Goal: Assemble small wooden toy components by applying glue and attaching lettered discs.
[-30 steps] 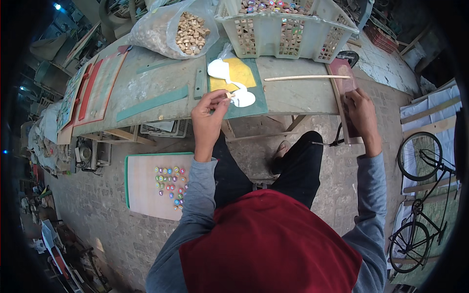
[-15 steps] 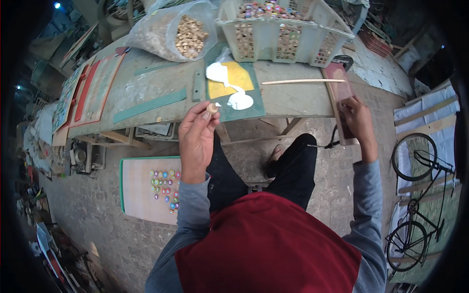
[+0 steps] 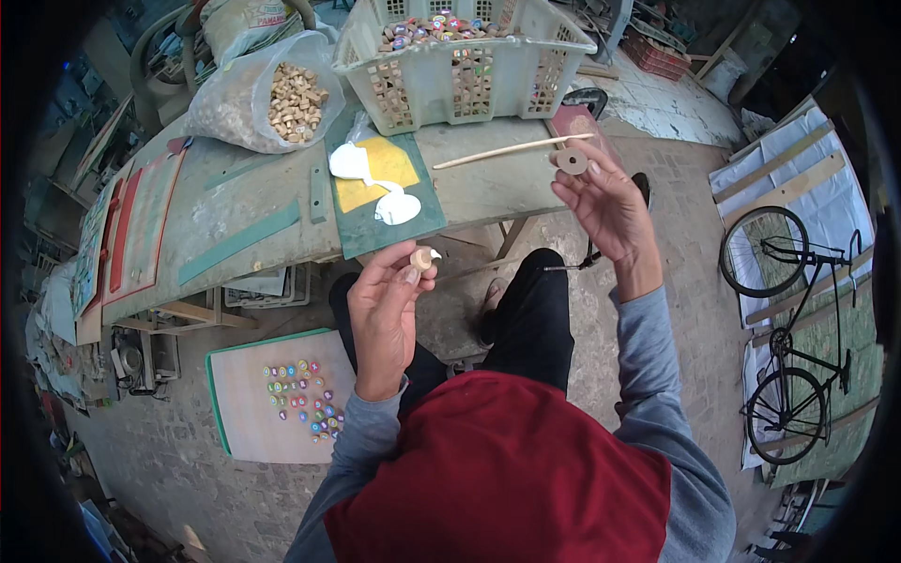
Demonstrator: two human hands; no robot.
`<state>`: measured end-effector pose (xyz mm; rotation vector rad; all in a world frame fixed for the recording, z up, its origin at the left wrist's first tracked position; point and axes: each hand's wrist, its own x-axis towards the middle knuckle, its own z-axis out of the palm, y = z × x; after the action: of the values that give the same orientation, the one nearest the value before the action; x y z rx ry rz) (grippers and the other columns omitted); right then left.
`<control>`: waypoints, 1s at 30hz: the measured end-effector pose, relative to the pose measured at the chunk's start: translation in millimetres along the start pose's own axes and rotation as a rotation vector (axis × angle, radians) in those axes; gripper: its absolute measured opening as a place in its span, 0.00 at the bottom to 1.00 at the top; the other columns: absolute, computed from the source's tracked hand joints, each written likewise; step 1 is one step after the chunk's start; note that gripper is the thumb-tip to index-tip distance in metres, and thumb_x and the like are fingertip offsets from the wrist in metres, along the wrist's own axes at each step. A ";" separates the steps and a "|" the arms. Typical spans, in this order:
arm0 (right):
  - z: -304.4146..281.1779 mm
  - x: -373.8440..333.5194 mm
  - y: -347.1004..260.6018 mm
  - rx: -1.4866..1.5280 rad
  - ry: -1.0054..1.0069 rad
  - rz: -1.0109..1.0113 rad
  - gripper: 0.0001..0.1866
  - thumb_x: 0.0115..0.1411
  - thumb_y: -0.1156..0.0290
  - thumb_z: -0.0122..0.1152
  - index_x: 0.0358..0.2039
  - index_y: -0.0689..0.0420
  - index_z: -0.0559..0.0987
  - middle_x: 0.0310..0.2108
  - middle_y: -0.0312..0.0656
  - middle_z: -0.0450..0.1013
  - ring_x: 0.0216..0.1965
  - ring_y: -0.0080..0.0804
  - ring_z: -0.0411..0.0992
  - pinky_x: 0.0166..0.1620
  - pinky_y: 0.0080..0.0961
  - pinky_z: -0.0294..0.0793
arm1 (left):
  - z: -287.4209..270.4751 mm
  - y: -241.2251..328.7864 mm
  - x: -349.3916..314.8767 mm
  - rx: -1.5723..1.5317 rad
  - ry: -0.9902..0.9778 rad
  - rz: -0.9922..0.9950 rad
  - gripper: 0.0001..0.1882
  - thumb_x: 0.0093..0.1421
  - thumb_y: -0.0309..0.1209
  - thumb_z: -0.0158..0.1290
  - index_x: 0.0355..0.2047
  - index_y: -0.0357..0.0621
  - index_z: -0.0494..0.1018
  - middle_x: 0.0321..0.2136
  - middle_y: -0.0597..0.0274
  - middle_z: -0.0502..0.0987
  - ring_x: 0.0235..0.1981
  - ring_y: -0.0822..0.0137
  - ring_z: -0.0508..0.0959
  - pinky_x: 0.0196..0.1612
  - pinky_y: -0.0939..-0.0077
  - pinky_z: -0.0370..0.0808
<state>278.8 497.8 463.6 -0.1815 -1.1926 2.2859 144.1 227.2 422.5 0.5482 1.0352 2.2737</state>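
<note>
Between the thumb and fingers of my left hand (image 3: pixel 383 324) is a small pale wooden peg (image 3: pixel 420 261) with a dab of white paste on its tip. My right hand (image 3: pixel 615 211) grips a flat brown disc (image 3: pixel 572 162) with a dark hole in its middle, held up above the table's right end. The hands are apart, with the left one lower, in front of the table edge. White paste (image 3: pixel 398 208) lies in two joined puddles across a yellow sheet (image 3: pixel 389 161) and the green board (image 3: pixel 353 236) under it. Behind the disc is the end of a thin wooden stick (image 3: pixel 497 151).
A plastic crate (image 3: pixel 432 105) of colourful small pieces stands at the back, beside a clear bag (image 3: pixel 239 113) of wooden pieces. A reddish board (image 3: pixel 584 127) lies at the table's right end. Lower left, a green-edged panel (image 3: pixel 239 413) carries several coloured round pieces. Bicycle (image 3: pixel 784 338) at right.
My right hand has come up and left off the reddish board, and now holds the brown disc. My left hand still holds the peg, now below the table edge. The view has turned right.
</note>
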 end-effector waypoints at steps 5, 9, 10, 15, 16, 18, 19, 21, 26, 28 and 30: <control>12.9 -10.3 29.0 0.261 -0.141 0.067 0.22 0.65 0.72 0.57 0.59 0.63 0.70 0.54 0.57 0.71 0.48 0.40 0.75 0.55 0.34 0.76 | 6.7 4.1 4.6 0.042 -0.059 0.053 0.13 0.65 0.21 0.50 0.50 0.31 0.72 0.43 0.49 0.79 0.41 0.67 0.80 0.45 0.76 0.77; 28.9 -18.3 45.6 0.300 -0.132 0.101 0.22 0.64 0.73 0.57 0.59 0.63 0.70 0.56 0.59 0.69 0.47 0.38 0.75 0.52 0.33 0.77 | 11.4 5.3 6.0 0.045 -0.070 0.076 0.14 0.65 0.20 0.50 0.50 0.31 0.72 0.44 0.49 0.79 0.41 0.67 0.80 0.46 0.76 0.78; 35.9 -21.3 46.7 0.271 -0.133 0.096 0.21 0.63 0.75 0.57 0.57 0.64 0.72 0.54 0.57 0.71 0.47 0.37 0.75 0.51 0.33 0.77 | 13.1 5.3 5.4 0.068 -0.071 0.063 0.14 0.64 0.20 0.50 0.50 0.31 0.72 0.44 0.49 0.79 0.41 0.67 0.80 0.46 0.76 0.78; 57.8 -36.4 65.0 0.093 -0.113 0.039 0.19 0.62 0.76 0.58 0.54 0.65 0.74 0.47 0.49 0.76 0.45 0.34 0.76 0.50 0.31 0.77 | 16.2 1.6 4.6 0.090 -0.093 0.046 0.15 0.63 0.19 0.51 0.50 0.29 0.72 0.45 0.48 0.78 0.42 0.66 0.80 0.47 0.75 0.78; 62.9 -39.0 68.8 0.014 -0.090 0.011 0.19 0.62 0.77 0.58 0.54 0.65 0.74 0.47 0.48 0.76 0.44 0.34 0.76 0.50 0.31 0.77 | 16.5 0.3 4.0 0.090 -0.086 0.054 0.15 0.63 0.19 0.51 0.50 0.29 0.72 0.45 0.47 0.78 0.42 0.66 0.81 0.47 0.75 0.78; 67.6 -42.2 75.0 -0.047 -0.075 0.001 0.19 0.61 0.77 0.59 0.54 0.64 0.75 0.46 0.46 0.77 0.45 0.32 0.76 0.50 0.30 0.76 | 16.8 0.1 2.6 0.100 -0.078 0.060 0.15 0.63 0.18 0.51 0.50 0.29 0.72 0.45 0.48 0.78 0.42 0.66 0.81 0.47 0.75 0.78; 68.4 -42.9 78.0 -0.047 -0.075 0.002 0.19 0.61 0.77 0.59 0.54 0.64 0.75 0.46 0.46 0.77 0.45 0.32 0.76 0.50 0.30 0.76 | 17.2 -0.1 2.3 0.107 -0.075 0.067 0.15 0.62 0.18 0.52 0.50 0.30 0.72 0.45 0.48 0.78 0.42 0.66 0.81 0.48 0.75 0.78; 70.5 -43.7 83.3 0.010 -0.084 0.031 0.19 0.61 0.78 0.59 0.54 0.64 0.75 0.46 0.46 0.77 0.45 0.32 0.76 0.51 0.30 0.76 | 17.4 -0.3 2.8 0.120 -0.094 0.074 0.15 0.62 0.18 0.52 0.50 0.30 0.72 0.45 0.48 0.78 0.43 0.66 0.80 0.48 0.75 0.78; 74.0 -45.0 86.1 0.045 -0.101 0.046 0.20 0.61 0.77 0.59 0.54 0.64 0.74 0.46 0.46 0.77 0.46 0.32 0.76 0.51 0.30 0.76 | 18.0 -0.9 2.7 0.188 -0.121 0.100 0.15 0.62 0.18 0.52 0.50 0.31 0.73 0.45 0.49 0.78 0.44 0.67 0.80 0.48 0.74 0.78; 74.5 -45.4 86.5 0.052 -0.107 0.049 0.20 0.61 0.77 0.59 0.54 0.64 0.74 0.46 0.46 0.77 0.46 0.32 0.76 0.51 0.30 0.76 | 16.3 -2.6 3.2 0.197 -0.130 0.124 0.15 0.62 0.17 0.52 0.50 0.31 0.73 0.45 0.50 0.78 0.45 0.67 0.80 0.48 0.74 0.78; 74.3 -44.5 87.8 0.050 -0.111 0.062 0.20 0.61 0.77 0.59 0.55 0.64 0.74 0.46 0.46 0.77 0.46 0.32 0.76 0.51 0.30 0.76 | 16.7 -2.2 2.8 0.191 -0.126 0.113 0.15 0.62 0.16 0.52 0.50 0.31 0.73 0.45 0.50 0.78 0.45 0.67 0.79 0.48 0.74 0.78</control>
<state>253.7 381.0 432.7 -0.0749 -1.1980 2.4044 152.3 239.2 431.4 0.8373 1.1917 2.2165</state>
